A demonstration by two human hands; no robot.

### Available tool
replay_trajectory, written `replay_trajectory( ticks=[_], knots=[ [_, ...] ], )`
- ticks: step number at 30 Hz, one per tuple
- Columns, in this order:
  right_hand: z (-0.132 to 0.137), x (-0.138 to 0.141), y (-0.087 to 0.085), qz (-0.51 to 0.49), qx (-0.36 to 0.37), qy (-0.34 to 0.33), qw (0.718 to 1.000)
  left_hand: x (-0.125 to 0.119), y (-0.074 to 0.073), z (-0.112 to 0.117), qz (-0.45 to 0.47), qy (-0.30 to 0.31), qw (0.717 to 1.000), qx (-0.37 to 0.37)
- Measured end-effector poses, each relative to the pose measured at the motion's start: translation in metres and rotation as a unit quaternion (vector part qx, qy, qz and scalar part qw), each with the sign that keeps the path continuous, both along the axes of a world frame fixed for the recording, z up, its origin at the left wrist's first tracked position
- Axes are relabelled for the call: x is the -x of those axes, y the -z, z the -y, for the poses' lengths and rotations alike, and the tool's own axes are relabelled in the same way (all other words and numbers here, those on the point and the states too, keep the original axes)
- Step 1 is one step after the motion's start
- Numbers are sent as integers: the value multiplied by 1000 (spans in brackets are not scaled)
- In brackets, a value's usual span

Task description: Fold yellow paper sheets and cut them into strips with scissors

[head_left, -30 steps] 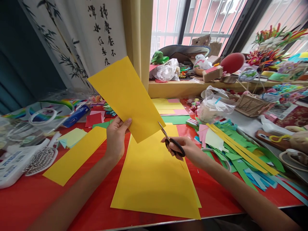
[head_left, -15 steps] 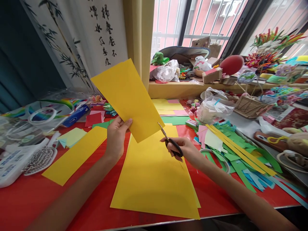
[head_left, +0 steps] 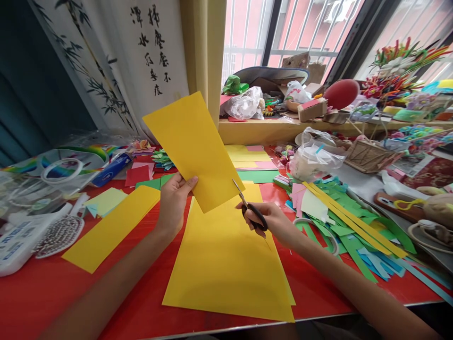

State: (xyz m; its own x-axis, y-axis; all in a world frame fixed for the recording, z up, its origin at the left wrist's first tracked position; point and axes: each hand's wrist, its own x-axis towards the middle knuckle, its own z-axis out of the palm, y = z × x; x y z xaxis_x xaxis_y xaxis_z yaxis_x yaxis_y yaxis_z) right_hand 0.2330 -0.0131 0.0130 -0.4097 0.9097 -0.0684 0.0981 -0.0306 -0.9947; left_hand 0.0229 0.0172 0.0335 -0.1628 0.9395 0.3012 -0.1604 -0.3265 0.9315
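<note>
Left hand (head_left: pixel 174 204) pinches a yellow paper sheet (head_left: pixel 193 151) near its lower left edge, thumb on the face; sheet held raised above the middle of the red worktop (head_left: pixel 141 304). Right hand (head_left: pixel 274 219) grasps black-handled scissors (head_left: pixel 262 218), blades at the sheet's lower right corner.

Against a second ago: sheet turned slightly clockwise, its top corner now farther right and lower; left hand a touch rightward. Scissors nearly in place, still at that corner.

Larger yellow sheets (head_left: pixel 226 269) lie unmoved below the hands, reaching the worktop's front edge. Narrower yellow paper (head_left: pixel 113 226) lies toward the left edge, same spot. Toward the right edge, two yellow strips (head_left: pixel 354 216) rest across green offcuts (head_left: pixel 356 252), unchanged.
</note>
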Motion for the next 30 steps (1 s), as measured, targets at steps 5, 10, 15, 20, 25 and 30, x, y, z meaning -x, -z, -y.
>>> replay_trajectory(
  ticks=[5, 10, 15, 20, 25, 30],
  knots=[
    [1, 0, -3, -2, 1, 7, 1000, 0, 0, 0, -6, 3, 1000, -4],
    [0, 0, -1, -4, 6, 15, 1000, 1, -1, 1, -10, 7, 1000, 3],
    [1, -1, 1, -16, 3, 13, 1000, -1, -1, 1, -12, 38, 999, 15],
    [2, -2, -2, -7, -1, 10, 1000, 0, -2, 1, -11, 44, 999, 16],
    [2, -3, -5, 1, -14, 3, 1000, 1, -3, 1, -13, 50, 999, 14],
    [4, -2, -5, -5, -13, 6, 1000, 1, -4, 2, -20, 47, 999, 12]
  ],
)
